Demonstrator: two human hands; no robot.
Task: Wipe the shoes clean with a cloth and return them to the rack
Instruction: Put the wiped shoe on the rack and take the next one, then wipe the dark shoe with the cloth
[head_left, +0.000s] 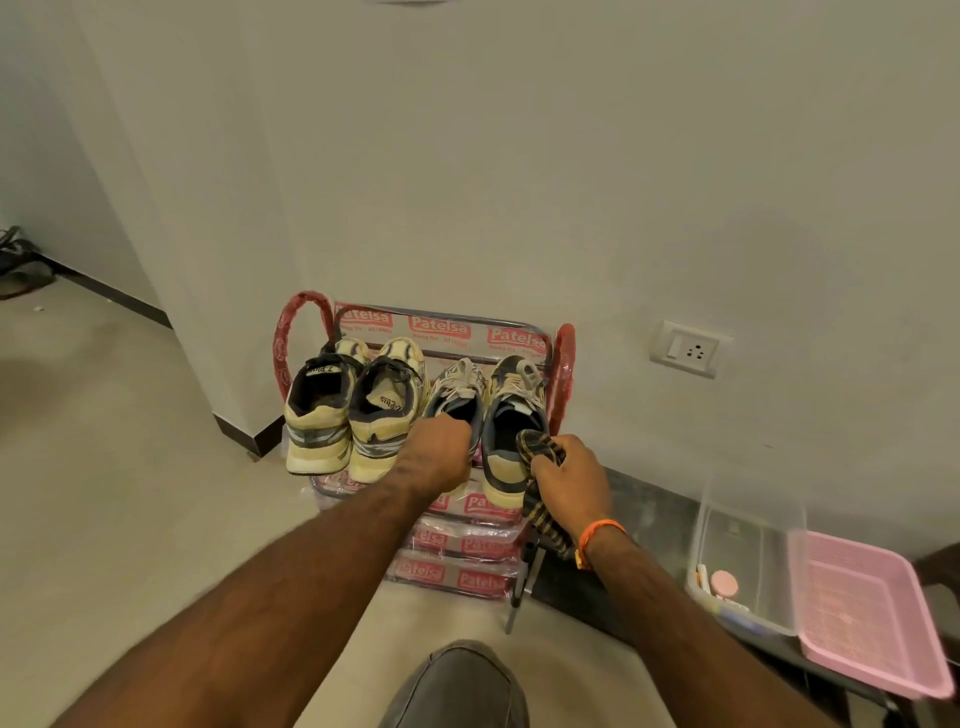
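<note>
A metal shoe rack (436, 325) wrapped in red-and-white printed plastic stands against the wall. Several sneakers sit heel-out on its top shelf: a cream pair (317, 410) at the left, a grey-and-white sneaker (457, 387) and a blue-and-cream sneaker (511, 415) at the right. My left hand (441, 452) grips the heel opening of the grey-and-white sneaker, fingers curled into it. My right hand (569, 475) holds a dark checked cloth (540, 452) bunched against the heel of the blue-and-cream sneaker; the cloth's tail hangs below my wrist.
A clear plastic box (748, 551) and a pink plastic tray (862, 618) lie on the floor at the right. A wall socket (691, 349) is right of the rack. A wall corner juts out left of the rack. My knee (457, 686) is at the bottom centre.
</note>
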